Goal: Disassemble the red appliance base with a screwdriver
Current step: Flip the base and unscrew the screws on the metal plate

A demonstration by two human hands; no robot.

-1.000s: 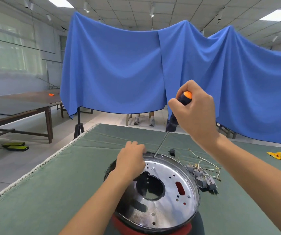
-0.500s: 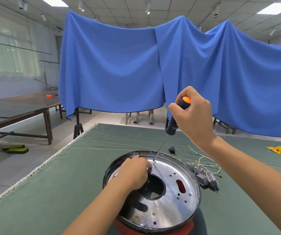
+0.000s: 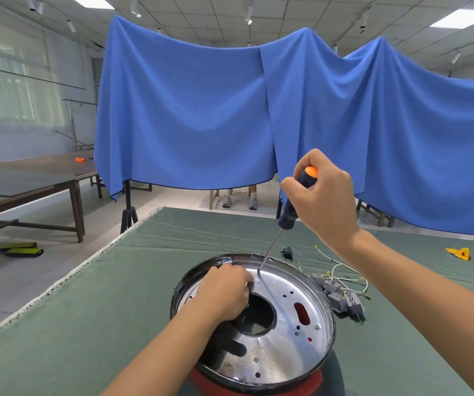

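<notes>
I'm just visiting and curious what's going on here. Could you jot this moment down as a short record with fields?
Job: taking apart a red appliance base
Right hand: grips a screwdriver, orange-capped
Screwdriver tip: at a screw on the silver metal plate
Left hand: rests on the plate beside that screw, fingers curled
Nearby: loose wires and grey connectors on the green table cover

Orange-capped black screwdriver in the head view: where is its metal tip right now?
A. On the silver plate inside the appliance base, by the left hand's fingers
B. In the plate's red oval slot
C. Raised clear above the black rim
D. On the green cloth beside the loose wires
A: the right hand grips the orange-capped black screwdriver, whose tip meets the silver plate beside the left hand.
</notes>
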